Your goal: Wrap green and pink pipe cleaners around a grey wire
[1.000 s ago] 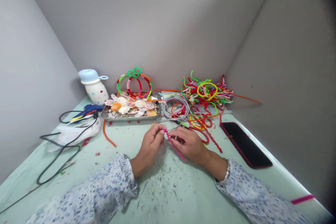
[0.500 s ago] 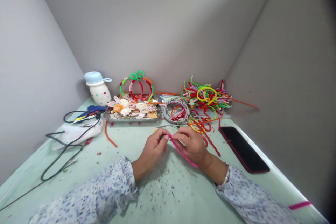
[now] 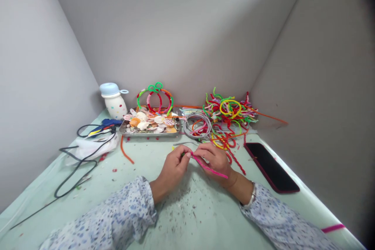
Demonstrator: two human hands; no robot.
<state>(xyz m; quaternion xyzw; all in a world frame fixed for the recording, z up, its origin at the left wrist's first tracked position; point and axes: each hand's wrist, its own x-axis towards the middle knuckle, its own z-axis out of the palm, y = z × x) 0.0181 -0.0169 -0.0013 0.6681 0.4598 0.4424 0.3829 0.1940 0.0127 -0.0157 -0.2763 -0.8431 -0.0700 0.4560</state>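
Note:
My left hand (image 3: 173,166) and my right hand (image 3: 215,159) meet just above the pale green table (image 3: 181,218), both pinched on a pink pipe cleaner (image 3: 208,168). Its free end runs down and to the right across my right wrist. A small green bit shows between my left fingertips, too small to name. Behind my hands lie a grey wire coil (image 3: 197,124) and a tangle of coloured pipe cleaners (image 3: 230,113).
A metal tray (image 3: 150,133) of shells stands at the back, with a pipe-cleaner pumpkin shape (image 3: 155,95) behind it and a white spotted bottle (image 3: 114,100) to its left. A glue gun (image 3: 102,125) with black cable lies left. A dark phone (image 3: 271,166) lies right.
The pink pipe cleaner's free end has swung further right and flatter over my right wrist. Both hands stay pinched together. The view has tilted up a little.

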